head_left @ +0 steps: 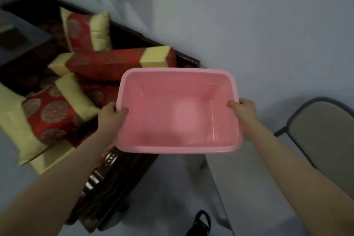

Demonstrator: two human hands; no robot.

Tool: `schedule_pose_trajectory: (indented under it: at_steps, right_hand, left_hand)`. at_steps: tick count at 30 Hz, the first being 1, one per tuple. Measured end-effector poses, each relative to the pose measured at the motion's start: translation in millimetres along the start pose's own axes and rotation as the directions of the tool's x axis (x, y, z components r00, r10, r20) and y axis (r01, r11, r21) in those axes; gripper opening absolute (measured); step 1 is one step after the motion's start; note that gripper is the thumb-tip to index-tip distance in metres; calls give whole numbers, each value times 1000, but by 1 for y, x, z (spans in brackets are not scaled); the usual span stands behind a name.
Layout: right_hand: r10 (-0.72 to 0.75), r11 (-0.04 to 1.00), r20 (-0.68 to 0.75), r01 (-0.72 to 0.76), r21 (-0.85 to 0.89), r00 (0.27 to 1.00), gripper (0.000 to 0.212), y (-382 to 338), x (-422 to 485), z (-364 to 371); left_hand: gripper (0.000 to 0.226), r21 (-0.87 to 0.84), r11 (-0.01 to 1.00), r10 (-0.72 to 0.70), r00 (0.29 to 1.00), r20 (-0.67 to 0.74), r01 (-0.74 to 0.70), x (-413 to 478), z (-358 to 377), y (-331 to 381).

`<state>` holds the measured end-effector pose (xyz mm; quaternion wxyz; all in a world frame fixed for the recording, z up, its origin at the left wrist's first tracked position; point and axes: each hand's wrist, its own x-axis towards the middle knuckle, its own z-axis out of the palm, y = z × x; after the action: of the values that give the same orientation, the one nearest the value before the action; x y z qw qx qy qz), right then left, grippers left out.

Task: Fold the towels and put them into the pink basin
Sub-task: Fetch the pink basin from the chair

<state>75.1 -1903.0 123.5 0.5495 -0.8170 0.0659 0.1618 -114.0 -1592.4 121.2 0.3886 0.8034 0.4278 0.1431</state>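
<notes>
Both hands grip pink basin [178, 74] rim | left hand [111, 116] fingers curled | right hand [244, 109] fingers curled

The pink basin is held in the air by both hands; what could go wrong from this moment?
1. The pink basin is carried only by its side rims, left hand and right hand; a slipping grip could tilt or drop it.
2. It hangs beside the dark wooden sofa and near the folding chair, so it may bump one.
3. It is empty and no towels are visible yet.

Bare forearms, no sleeves; dark sandal [200, 223].
</notes>
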Motion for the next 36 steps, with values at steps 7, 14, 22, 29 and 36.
schedule_pose_trajectory:
  at_steps: [7,14,22,29,36]
  right_hand:
    - [-138,985,316,164,-57,939,5,-85,-122,199]
    - [-175,950,611,295,-100,772,23,-119,-274,404]
    - [-161,904,812,415,-107,561,27,-126,-426,584]
    - [-11,933,899,328,-148,438,35,-140,-523,736]
    - [4,958,893,253,-132,450,25,-160,-597,876]
  left_hand:
    - [18,-11,983,-180,939,-292,185,-47,-222,-129]
    - [54,-90,914,-389,787,-479,396,-145,-396,-276]
    - [49,-233,796,-578,586,-568,559,-222,-521,-400]
    - [50,-368,722,-668,453,-591,585,-211,-619,-499]
    - [52,-447,663,-728,377,-573,600,-168,-713,-586]
